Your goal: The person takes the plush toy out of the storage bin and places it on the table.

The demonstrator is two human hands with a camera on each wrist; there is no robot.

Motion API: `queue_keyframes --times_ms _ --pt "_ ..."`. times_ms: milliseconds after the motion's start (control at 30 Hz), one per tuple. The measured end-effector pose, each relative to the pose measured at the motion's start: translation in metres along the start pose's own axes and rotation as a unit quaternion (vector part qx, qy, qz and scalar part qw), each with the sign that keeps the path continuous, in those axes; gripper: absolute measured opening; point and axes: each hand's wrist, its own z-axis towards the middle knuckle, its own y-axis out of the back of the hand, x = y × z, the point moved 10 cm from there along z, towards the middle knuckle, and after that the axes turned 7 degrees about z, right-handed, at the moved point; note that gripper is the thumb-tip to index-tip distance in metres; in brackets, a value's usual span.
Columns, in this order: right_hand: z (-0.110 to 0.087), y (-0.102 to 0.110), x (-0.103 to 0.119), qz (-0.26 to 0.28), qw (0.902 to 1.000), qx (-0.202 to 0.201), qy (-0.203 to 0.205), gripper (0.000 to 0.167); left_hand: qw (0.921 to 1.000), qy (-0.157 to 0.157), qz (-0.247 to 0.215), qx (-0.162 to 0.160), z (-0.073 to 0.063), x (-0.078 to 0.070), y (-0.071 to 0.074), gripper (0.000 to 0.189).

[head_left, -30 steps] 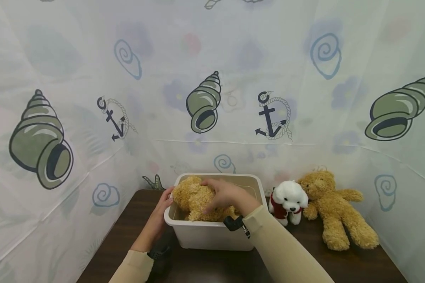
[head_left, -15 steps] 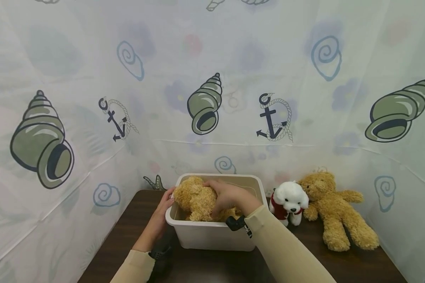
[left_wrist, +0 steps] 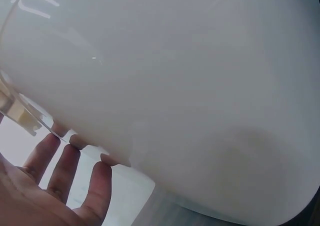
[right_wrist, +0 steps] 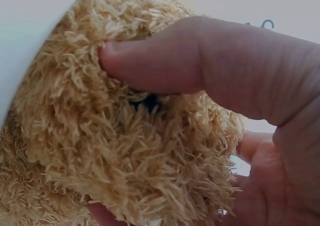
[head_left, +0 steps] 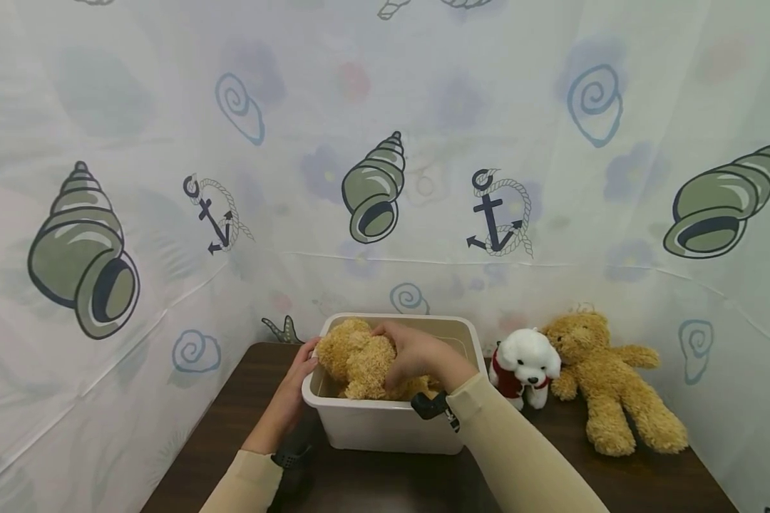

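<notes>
A curly golden teddy bear (head_left: 359,360) lies inside a white plastic bin (head_left: 388,427), its head toward the left end. My right hand (head_left: 417,353) reaches into the bin and grips the bear. In the right wrist view the thumb presses into the bear's fur (right_wrist: 125,161), and other fingers show on its far side and below. At the bin's left rim rests my left hand (head_left: 289,395). In the left wrist view its extended fingers (left_wrist: 65,166) touch the bin's smooth outer wall (left_wrist: 165,86) with their tips.
Right of the bin sits a white plush dog (head_left: 529,363) with a red garment. A second golden teddy bear (head_left: 606,392) leans beside it. Everything stands on a dark wooden table (head_left: 231,399), enclosed by a patterned cloth backdrop (head_left: 436,107).
My right thumb has slid slightly to the right across the bear in the bin. The left hand stays at the rim, and the other two plush toys have not moved.
</notes>
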Motion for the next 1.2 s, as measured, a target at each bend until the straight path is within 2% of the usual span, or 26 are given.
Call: queue_keyframes --times_ms 200,400,600,900,1200 --pt "-0.006 0.003 0.003 0.01 0.9996 -0.014 0.02 0.097 1.0 0.002 -0.005 0.001 -0.001 0.001 0.0 0.053" --pt "-0.013 0.009 0.009 0.05 0.9976 -0.033 0.033 0.096 1.0 0.0 0.003 -0.005 -0.002 0.001 0.001 0.054" --pt "-0.022 0.019 0.017 0.036 0.9951 -0.073 0.056 0.097 1.0 -0.004 0.004 -0.002 -0.001 0.001 0.002 0.055" --pt "-0.032 0.029 0.023 0.056 0.9892 -0.115 0.072 0.096 1.0 -0.002 0.0 0.0 -0.002 0.0 0.0 0.054" --pt "-0.053 0.04 0.045 0.053 0.9806 -0.154 0.109 0.098 1.0 -0.002 0.0 0.005 0.0 -0.002 -0.001 0.055"
